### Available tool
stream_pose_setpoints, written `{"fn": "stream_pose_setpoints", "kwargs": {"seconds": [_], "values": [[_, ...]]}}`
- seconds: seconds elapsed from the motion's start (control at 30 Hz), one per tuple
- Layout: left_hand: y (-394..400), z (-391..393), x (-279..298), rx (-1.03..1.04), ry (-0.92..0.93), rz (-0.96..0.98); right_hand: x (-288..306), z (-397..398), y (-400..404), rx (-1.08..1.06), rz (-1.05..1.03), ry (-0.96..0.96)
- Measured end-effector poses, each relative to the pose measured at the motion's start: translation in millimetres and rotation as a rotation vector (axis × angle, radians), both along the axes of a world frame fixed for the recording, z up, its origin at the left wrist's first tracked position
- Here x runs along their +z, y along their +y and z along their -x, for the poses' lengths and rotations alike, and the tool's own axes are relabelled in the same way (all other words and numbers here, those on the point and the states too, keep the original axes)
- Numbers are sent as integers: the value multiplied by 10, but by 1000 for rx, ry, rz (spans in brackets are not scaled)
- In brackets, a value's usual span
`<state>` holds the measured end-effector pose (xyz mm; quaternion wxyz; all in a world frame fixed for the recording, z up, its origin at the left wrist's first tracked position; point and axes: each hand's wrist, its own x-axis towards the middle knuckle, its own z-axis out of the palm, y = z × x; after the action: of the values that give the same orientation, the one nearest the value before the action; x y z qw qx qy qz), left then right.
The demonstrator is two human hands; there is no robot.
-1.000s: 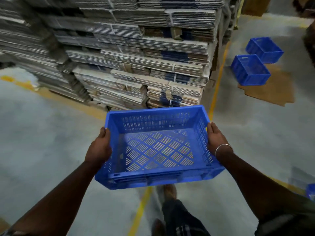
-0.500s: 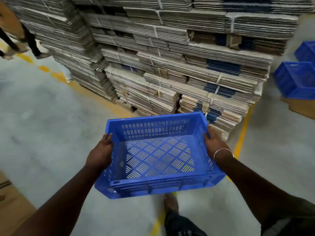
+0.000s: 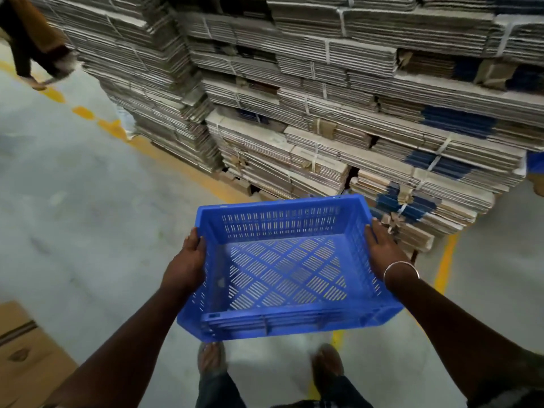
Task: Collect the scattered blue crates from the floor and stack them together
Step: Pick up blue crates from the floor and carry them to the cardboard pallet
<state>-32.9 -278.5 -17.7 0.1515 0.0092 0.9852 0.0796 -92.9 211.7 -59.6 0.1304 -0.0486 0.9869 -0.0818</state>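
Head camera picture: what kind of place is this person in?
Probably a warehouse or box factory. Tall stacks of bundled flat cardboard fill the back, yellow lines mark the grey concrete floor, and both hands carry a blue plastic crate.

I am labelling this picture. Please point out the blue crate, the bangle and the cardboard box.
blue crate (image 3: pixel 282 272): head view, slotted floor.
bangle (image 3: pixel 401 268): head view, band on right wrist.
cardboard box (image 3: pixel 26 357): head view, top face.

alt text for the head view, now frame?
Left hand and right hand carry an empty blue crate by its side walls above a concrete floor, facing strapped stacks of flattened cardboard.
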Motion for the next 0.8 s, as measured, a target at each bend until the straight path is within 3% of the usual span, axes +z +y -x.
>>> {"fn": "stream_pose_setpoints", "kwargs": {"seconds": [0.17, 0.37, 0.5, 0.8], "values": [[-891, 431, -331, -102, -53, 60, -51, -281, -987, -202, 11, -44], [-1670, 817, -249, -253, -73, 102, -75, -611, -1874, -370, 67, -74], [-1866, 1178, -193, -330, -78, 124, -156, -798, -2266, -443, 56, 65], [-2012, 1733, -480, -305, -114, 101, -651, -774, -2539, -581, 170, -141]]}}
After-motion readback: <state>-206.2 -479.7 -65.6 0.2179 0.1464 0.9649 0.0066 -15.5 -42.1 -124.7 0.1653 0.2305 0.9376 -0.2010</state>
